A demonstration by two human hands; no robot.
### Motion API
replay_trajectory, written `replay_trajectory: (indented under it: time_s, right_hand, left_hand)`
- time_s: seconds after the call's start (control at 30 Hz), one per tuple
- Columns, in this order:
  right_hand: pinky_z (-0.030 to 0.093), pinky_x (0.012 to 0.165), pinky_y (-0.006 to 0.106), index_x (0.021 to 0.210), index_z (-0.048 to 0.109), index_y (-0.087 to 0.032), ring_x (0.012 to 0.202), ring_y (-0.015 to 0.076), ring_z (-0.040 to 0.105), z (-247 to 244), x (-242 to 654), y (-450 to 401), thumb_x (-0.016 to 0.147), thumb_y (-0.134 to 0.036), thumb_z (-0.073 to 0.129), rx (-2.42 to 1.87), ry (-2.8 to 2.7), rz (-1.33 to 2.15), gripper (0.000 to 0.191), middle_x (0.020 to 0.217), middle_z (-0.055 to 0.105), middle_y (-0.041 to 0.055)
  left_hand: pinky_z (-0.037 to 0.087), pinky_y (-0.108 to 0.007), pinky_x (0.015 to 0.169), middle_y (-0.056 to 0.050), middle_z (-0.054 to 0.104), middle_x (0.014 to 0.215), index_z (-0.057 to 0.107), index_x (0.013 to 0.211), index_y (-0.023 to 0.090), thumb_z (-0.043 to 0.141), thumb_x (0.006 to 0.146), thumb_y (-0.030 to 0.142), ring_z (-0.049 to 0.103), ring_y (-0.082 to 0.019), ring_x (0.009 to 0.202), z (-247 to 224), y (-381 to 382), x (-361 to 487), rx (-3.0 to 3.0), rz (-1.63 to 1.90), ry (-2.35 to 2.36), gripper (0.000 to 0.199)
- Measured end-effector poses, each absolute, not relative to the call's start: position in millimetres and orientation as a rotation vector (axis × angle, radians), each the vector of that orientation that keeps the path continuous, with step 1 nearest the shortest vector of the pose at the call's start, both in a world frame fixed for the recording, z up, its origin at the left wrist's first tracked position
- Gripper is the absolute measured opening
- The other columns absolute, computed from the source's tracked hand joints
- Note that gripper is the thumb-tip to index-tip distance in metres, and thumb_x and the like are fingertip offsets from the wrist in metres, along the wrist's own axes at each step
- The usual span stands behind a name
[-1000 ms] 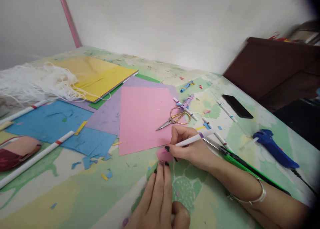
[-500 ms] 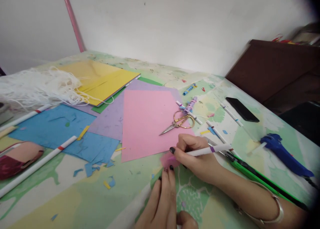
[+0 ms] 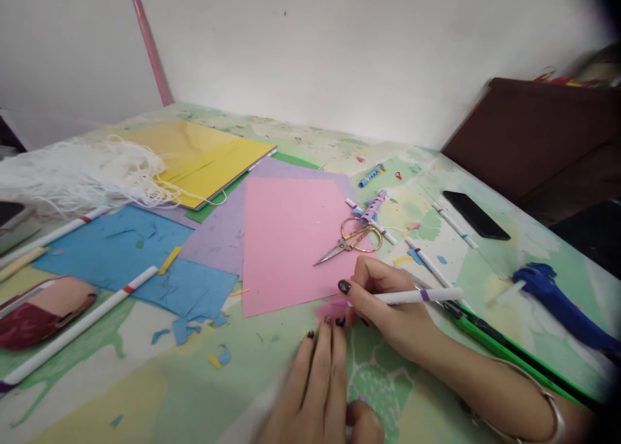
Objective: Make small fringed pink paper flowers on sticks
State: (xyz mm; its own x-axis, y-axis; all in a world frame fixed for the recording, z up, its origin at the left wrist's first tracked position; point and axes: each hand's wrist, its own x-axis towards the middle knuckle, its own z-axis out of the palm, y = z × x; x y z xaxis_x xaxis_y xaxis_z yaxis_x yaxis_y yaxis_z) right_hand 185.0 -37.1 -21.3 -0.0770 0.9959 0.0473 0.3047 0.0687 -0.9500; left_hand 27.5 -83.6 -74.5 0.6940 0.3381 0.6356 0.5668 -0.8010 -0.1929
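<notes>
My right hand [image 3: 388, 301] grips a white marker [image 3: 420, 296] with a purple band, its tip end down at a small pink paper piece [image 3: 330, 309]. My left hand [image 3: 323, 386] lies with fingers stretched out, their tips pressing the near edge of that piece against the table. Just beyond, a large pink sheet [image 3: 291, 237] overlaps a purple sheet [image 3: 213, 237]. Gold-handled scissors [image 3: 347, 243] rest on the pink sheet with their blades apart. A purple paper roll [image 3: 373, 206] lies beside their handles.
Blue sheets [image 3: 116, 250], a yellow pad [image 3: 213, 166], white string [image 3: 87, 172] and a pencil case [image 3: 48, 308] are on the left. To the right lie a black phone [image 3: 475, 214], a blue glue gun [image 3: 563, 301] and a green cutter [image 3: 514, 350]. Paper scraps are scattered about.
The view has shifted slightly, so everything sits a little further right. The marker in my right hand lies flatter, and my left fingers are spread a bit more.
</notes>
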Motion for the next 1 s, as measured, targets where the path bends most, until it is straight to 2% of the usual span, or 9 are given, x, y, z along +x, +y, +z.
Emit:
replay_trajectory:
  time_s: [0.2,0.33,0.43,0.53,0.63,0.7,0.83,1.0]
  right_hand:
    - [0.032,0.043,0.019,0.065,0.045,-0.018,0.048,0.0069,0.043,-20,186,-38,0.073,-0.019,0.063,-1.313,-1.532,1.125,0.020,0.056,0.050,-0.0043]
    - [0.031,0.042,0.018,0.062,0.045,-0.017,0.047,0.0056,0.039,-21,186,-39,0.072,-0.020,0.067,-1.283,-1.571,1.106,0.024,0.055,0.048,-0.0052]
    - [0.032,0.043,0.019,0.061,0.043,-0.018,0.047,0.0064,0.043,-22,186,-39,0.075,-0.023,0.065,-1.274,-1.556,1.092,0.027,0.053,0.051,-0.0045]
    - [0.033,0.042,0.019,0.061,0.042,-0.019,0.044,0.0067,0.044,-23,186,-39,0.077,-0.025,0.063,-1.284,-1.555,1.083,0.028,0.050,0.051,-0.0051]
    - [0.030,0.039,0.019,0.063,0.043,-0.019,0.040,0.0060,0.042,-24,186,-38,0.076,-0.027,0.064,-1.272,-1.561,1.106,0.027,0.048,0.050,-0.0063]
    - [0.030,0.039,0.019,0.064,0.045,-0.019,0.041,0.0059,0.042,-23,186,-38,0.075,-0.026,0.065,-1.259,-1.574,1.123,0.024,0.051,0.052,-0.0056]
    - [0.029,0.040,0.019,0.065,0.044,-0.019,0.042,0.0065,0.042,-22,187,-38,0.074,-0.018,0.061,-1.273,-1.592,1.134,0.019,0.051,0.051,-0.0057]
    - [0.025,0.041,0.020,0.060,0.037,-0.020,0.042,0.0066,0.035,-24,187,-38,0.077,-0.020,0.058,-1.257,-1.621,1.063,0.027,0.047,0.044,-0.0071]
  left_hand:
    - [0.029,-0.047,0.103,-0.020,0.069,0.098,0.039,0.076,0.018,0.042,0.081,0.012,0.065,-0.030,0.097,-65,-85,25,-2.562,-0.790,-0.654,0.008]
    - [0.034,-0.046,0.097,-0.027,0.064,0.106,0.042,0.078,0.015,0.044,0.082,0.015,0.061,-0.035,0.104,-58,-90,21,-2.619,-0.735,-0.661,0.005]
    - [0.033,-0.047,0.096,-0.030,0.059,0.113,0.042,0.081,0.014,0.046,0.083,0.022,0.055,-0.038,0.111,-55,-92,18,-2.698,-0.633,-0.658,0.010]
    - [0.030,-0.049,0.098,-0.032,0.056,0.118,0.044,0.085,0.013,0.051,0.081,0.033,0.051,-0.040,0.116,-52,-93,16,-2.754,-0.566,-0.659,0.022]
    - [0.029,-0.050,0.098,-0.034,0.052,0.121,0.046,0.087,0.012,0.050,0.076,0.058,0.048,-0.042,0.118,-46,-92,15,-2.862,-0.488,-0.648,0.048]
    - [0.030,-0.051,0.097,-0.035,0.050,0.123,0.048,0.088,0.011,0.049,0.070,0.068,0.046,-0.044,0.119,-42,-92,13,-2.930,-0.419,-0.638,0.060]
    - [0.032,-0.051,0.096,-0.036,0.047,0.126,0.050,0.089,0.010,0.056,0.066,0.066,0.043,-0.046,0.121,-39,-93,11,-2.956,-0.370,-0.650,0.061]
    - [0.032,-0.051,0.096,-0.037,0.048,0.123,0.049,0.088,0.009,0.054,0.068,0.062,0.044,-0.047,0.119,-41,-93,12,-2.936,-0.428,-0.638,0.056]
